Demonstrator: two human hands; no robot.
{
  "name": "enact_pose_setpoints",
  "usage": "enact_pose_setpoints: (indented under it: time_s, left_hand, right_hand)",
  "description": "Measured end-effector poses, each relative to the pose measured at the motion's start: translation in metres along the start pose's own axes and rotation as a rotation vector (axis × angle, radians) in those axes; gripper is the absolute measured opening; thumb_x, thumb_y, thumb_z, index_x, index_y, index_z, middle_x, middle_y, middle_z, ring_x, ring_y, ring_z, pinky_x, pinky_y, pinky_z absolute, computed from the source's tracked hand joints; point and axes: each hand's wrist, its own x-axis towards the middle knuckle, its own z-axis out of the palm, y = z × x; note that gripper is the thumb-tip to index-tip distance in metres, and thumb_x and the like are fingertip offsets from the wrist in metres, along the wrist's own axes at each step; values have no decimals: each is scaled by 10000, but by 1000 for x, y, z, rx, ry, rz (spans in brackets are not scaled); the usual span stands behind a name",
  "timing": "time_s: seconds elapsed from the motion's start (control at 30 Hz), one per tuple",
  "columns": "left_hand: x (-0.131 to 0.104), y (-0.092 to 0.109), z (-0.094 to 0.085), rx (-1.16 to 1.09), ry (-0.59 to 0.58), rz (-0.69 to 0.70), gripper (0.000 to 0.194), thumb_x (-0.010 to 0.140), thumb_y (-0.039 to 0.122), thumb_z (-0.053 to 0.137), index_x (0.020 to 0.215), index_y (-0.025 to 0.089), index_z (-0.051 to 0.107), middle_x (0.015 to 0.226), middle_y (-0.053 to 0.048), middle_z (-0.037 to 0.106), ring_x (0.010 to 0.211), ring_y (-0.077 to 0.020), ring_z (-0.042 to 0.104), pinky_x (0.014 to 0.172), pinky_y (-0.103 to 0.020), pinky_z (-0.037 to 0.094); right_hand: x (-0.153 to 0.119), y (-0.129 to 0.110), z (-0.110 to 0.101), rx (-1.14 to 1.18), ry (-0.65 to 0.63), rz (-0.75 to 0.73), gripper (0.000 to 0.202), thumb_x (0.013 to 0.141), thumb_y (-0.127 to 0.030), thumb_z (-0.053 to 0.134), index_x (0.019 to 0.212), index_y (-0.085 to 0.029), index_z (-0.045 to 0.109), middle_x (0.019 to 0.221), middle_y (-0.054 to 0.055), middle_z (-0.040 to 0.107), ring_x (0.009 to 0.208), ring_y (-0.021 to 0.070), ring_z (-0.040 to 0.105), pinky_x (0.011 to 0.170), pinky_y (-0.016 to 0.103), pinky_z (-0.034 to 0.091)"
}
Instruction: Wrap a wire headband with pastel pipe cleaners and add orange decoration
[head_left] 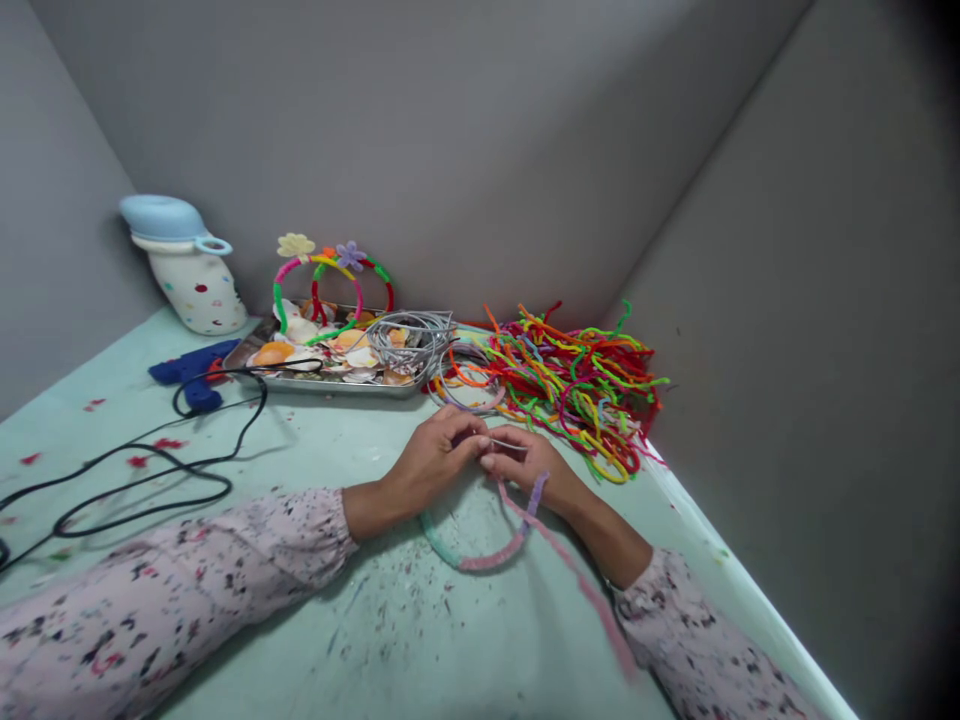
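Observation:
A wire ring [491, 562] wrapped in mint, pink and lilac fuzzy stem hangs below both hands, near the middle of the view. My left hand [435, 455] pinches the ring's upper part with thumb and fingers. Close beside it, my right hand [529, 465] is also closed at the ring, where a bare stretch of wire shows between the hands. A loose pink fuzzy stem [581, 583] runs from the fingertips down to the right, past my right wrist. The fingers partly hide the spot where stem and wire meet.
Behind the hands are a metal tray [337, 386] with craft pieces, finished flower rings [361, 295] and coiled wire [411, 338]. Colourful fuzzy stems [577, 380] lie right. At left are a blue glue gun [196, 368], black cable [157, 465] and white bottle [196, 285].

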Motion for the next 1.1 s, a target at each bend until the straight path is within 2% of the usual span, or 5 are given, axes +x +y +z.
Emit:
enact_pose_setpoints:
  time_s: [0.23,0.53,0.7,0.9,1.1]
  left_hand:
    - [-2,1,1,-40,7,17,161,824,286,522,783,168,624,786,-17,564,762,-141,517,707,-253,395]
    - [-2,0,0,-68,-12,-7,149,820,286,533,778,158,596,771,-9,558,742,-130,499,686,-248,378]
    - [-4,2,-1,-287,-55,-94,196,825,347,526,801,155,554,725,16,520,654,-98,456,604,-214,361]
    - [-3,0,1,-526,-56,-266,258,818,424,520,795,170,481,562,63,396,480,-63,332,445,-176,261]
    - [-2,-7,1,-521,31,-313,265,817,435,513,782,175,471,543,59,422,461,-57,335,428,-160,249]
  right_hand:
    - [8,13,2,-196,318,-88,214,691,-338,654,792,-152,623,699,4,575,588,113,487,543,232,412]
    - [14,20,-17,33,595,-19,323,673,-281,630,973,-176,573,819,13,591,624,113,518,553,229,428]
    - [14,22,-28,367,597,-20,368,615,-181,632,978,-216,578,895,3,618,626,95,571,478,183,427]
    - [8,17,-41,856,401,-84,304,661,-179,567,963,-198,586,866,24,658,631,105,606,499,191,484]
    - [10,18,-46,958,555,-112,274,778,-387,520,932,-181,614,840,45,650,703,136,625,550,235,524]
